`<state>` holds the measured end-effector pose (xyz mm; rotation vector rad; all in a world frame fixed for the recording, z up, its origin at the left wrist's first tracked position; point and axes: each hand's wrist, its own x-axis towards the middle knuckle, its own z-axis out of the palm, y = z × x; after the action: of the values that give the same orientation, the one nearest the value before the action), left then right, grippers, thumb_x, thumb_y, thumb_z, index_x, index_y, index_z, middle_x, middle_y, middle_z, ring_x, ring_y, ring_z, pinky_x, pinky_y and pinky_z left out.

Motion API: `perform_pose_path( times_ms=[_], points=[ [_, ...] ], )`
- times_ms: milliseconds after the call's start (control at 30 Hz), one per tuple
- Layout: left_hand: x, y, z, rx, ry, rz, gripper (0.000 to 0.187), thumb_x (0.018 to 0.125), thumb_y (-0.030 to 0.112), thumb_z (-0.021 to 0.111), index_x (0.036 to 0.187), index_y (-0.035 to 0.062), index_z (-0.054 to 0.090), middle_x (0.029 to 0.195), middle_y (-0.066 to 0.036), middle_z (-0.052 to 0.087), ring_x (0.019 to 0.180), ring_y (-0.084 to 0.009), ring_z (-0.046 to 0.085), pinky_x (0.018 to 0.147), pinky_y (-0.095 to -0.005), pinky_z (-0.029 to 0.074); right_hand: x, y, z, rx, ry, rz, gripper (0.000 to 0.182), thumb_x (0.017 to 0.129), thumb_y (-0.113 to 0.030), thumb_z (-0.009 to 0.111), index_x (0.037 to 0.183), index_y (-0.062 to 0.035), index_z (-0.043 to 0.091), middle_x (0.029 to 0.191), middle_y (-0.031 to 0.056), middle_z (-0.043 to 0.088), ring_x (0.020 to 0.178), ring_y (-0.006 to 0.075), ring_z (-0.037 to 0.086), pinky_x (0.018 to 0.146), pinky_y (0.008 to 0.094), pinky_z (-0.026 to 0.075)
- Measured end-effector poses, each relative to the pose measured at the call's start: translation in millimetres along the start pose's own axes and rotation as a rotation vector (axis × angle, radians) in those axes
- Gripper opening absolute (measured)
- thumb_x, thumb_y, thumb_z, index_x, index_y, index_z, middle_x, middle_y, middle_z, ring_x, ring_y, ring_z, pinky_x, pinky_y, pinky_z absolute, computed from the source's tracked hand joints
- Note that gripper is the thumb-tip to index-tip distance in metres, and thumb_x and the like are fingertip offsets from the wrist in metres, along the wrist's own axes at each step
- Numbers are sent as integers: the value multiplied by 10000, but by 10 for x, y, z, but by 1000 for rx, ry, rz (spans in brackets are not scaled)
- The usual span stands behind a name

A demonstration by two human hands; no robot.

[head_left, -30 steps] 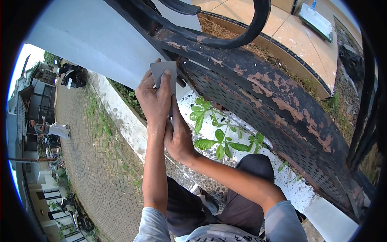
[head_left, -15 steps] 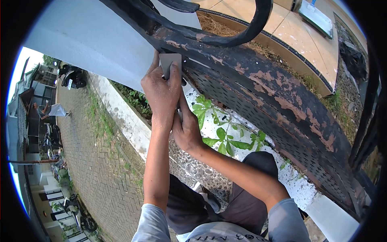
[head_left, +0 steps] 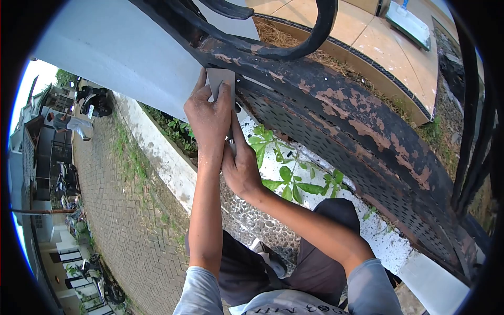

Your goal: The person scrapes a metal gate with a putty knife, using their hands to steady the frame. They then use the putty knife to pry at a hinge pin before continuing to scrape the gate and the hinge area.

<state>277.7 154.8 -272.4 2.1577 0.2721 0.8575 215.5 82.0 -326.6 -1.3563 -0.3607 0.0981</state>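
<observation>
My left hand (head_left: 209,118) is pinched on a flat grey scraper blade (head_left: 227,79), its edge against the dark metal gate frame (head_left: 294,73) where paint has peeled. One finger stretches up beside the blade. Just below, my right hand (head_left: 242,170) is wrapped round a dark handle mostly hidden by the hands. The two hands touch or nearly touch. Reddish patches show along the gate's curved rail, above a perforated metal panel (head_left: 336,152).
A pale wall (head_left: 115,47) is at upper left. Green leaves (head_left: 289,181) grow under the panel. A curled black bar (head_left: 325,31) arches overhead. At far left are a person (head_left: 76,125), parked motorbikes (head_left: 94,102) and brick paving (head_left: 113,189).
The blade is turned slightly and shows more of its length above my left hand. The person in the background has walked upward in the view. My right hand has shifted slightly left.
</observation>
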Motion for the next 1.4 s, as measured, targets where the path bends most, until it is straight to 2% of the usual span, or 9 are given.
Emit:
perform_pose_path(
  times_ms=[167,233,300,333,433,600,900,1133,1400],
  points=[
    [-126,-24,-245,-234,-5,-255,519,968,406,450,1108,-63,622,1174,-238,606,1051,-282,612,824,-335,464,-141,-12,71,25,-47,-51,610,921,-40,418,1464,27,150,946,211,609,617,150,559,578,298,446],
    [-116,-201,-334,-731,1,-272,552,986,456,326,1127,-13,578,1223,-212,573,1022,-271,620,828,-340,483,-225,44,146,4,-88,-233,585,921,-40,448,1445,46,202,1116,266,585,700,181,588,673,314,475],
    [-37,-412,-464,-1119,-18,-372,412,994,386,361,1083,19,524,1268,-194,541,1032,-283,614,856,-353,490,-383,-71,96,98,-236,-85,566,922,-47,470,1428,53,237,1236,304,524,963,301,637,799,354,485],
    [-21,-491,-433,-953,-29,-342,377,986,359,401,1096,16,514,1263,-194,545,1041,-277,609,857,-352,490,-355,-47,123,0,-145,-409,555,906,-41,501,1401,72,278,1187,303,548,1009,371,625,801,370,496],
    [-21,-440,-322,-584,-43,-282,328,920,228,591,1132,-2,492,1239,-195,557,1063,-243,592,870,-348,488,-446,-90,55,-44,-227,-465,610,871,-19,529,1426,-2,274,1122,282,558,927,385,616,730,406,523],
    [65,-264,131,-111,-8,139,618,805,244,723,1269,-52,442,1260,-208,521,1150,-279,517,915,-408,455,-438,-119,73,-49,-227,-569,630,850,-18,554,1425,-28,297,901,219,606,583,347,607,498,410,495],
    [225,-192,208,-214,80,3,398,759,186,737,1028,-63,582,944,-164,635,791,-245,643,727,-335,499,-408,-259,43,-82,-212,-520,538,891,-57,530,1377,49,324,1081,341,564,792,407,654,638,413,530],
    [219,-214,228,-135,128,80,372,772,180,731,1018,-44,564,881,-137,652,800,-207,610,739,-328,477,-375,-246,81,-108,-214,-521,504,892,-60,526,1340,88,351,1078,360,561,904,463,625,708,445,523],
    [251,-264,205,-148,128,125,374,743,179,750,985,-19,544,819,-154,621,752,-269,597,677,-351,445,-457,-493,64,-364,-184,-453,510,840,-6,594,1285,114,375,1046,293,611,891,365,666,758,395,531]
  ],
)
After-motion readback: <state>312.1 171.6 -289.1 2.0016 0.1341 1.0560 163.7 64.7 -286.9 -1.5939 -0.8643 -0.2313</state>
